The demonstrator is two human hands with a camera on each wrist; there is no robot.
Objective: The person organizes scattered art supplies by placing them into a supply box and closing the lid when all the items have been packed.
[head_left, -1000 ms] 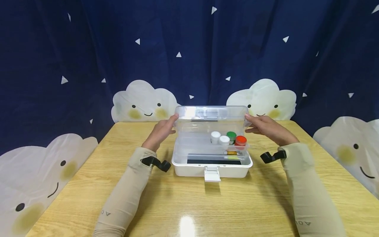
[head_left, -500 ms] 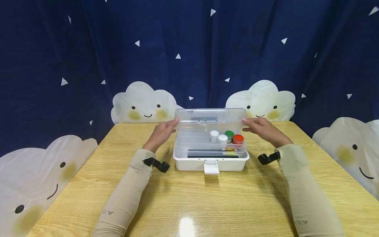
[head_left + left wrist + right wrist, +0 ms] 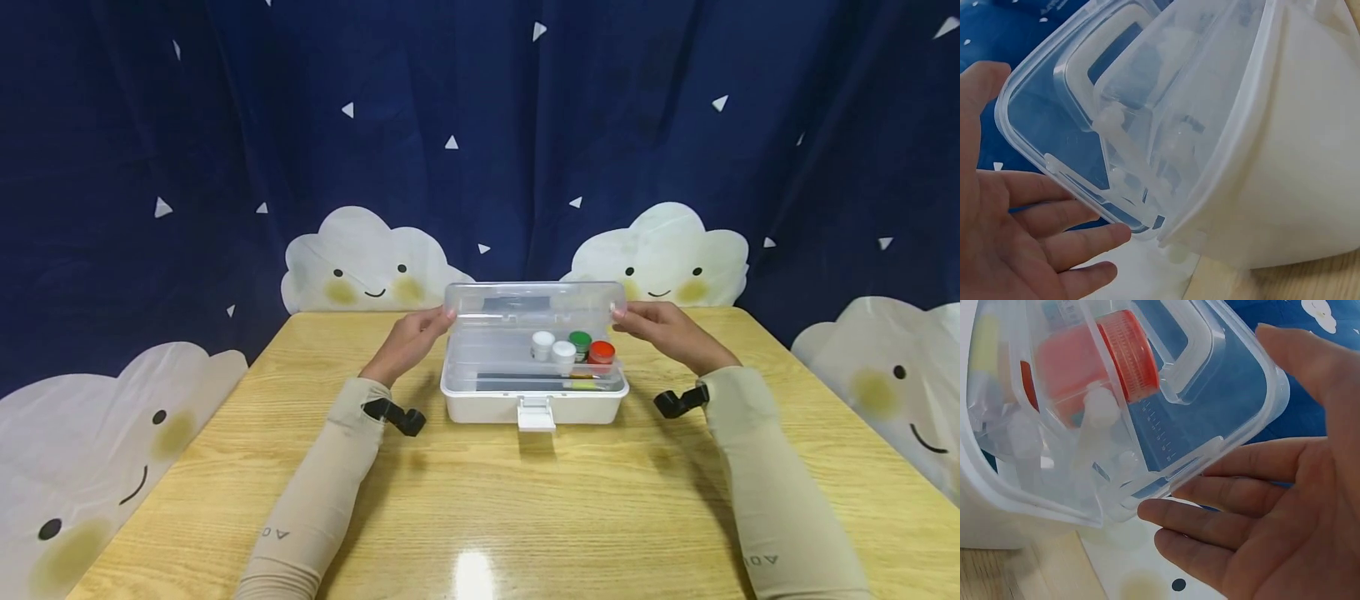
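A white plastic box [image 3: 487, 408] stands on the table with its clear lid [image 3: 534, 293] raised and leaning back. My left hand [image 3: 408, 340] is at the lid's left end, thumb on the rim. In the left wrist view its fingers [image 3: 1079, 247] stretch out straight behind the lid's edge. At the opposite end my right hand [image 3: 667, 333] mirrors it; its straight fingers [image 3: 1235, 494] lie along the lid's far side. A clear tray inside the box carries a red-capped jar [image 3: 602, 353], a green-capped jar [image 3: 580, 342] and two white-capped jars [image 3: 543, 345].
On the box's front a white latch [image 3: 536, 417] hangs down. A long dark flat piece [image 3: 517, 383] and slim orange and yellow-green sticks [image 3: 588, 386] show low inside. Behind the wooden table [image 3: 480, 492] hangs a dark blue curtain [image 3: 480, 125] with cloud shapes.
The lid has tipped farther back and its top edge sits lower. The box has slid a little away from me. Both hands stay at the lid's ends, moving with it.
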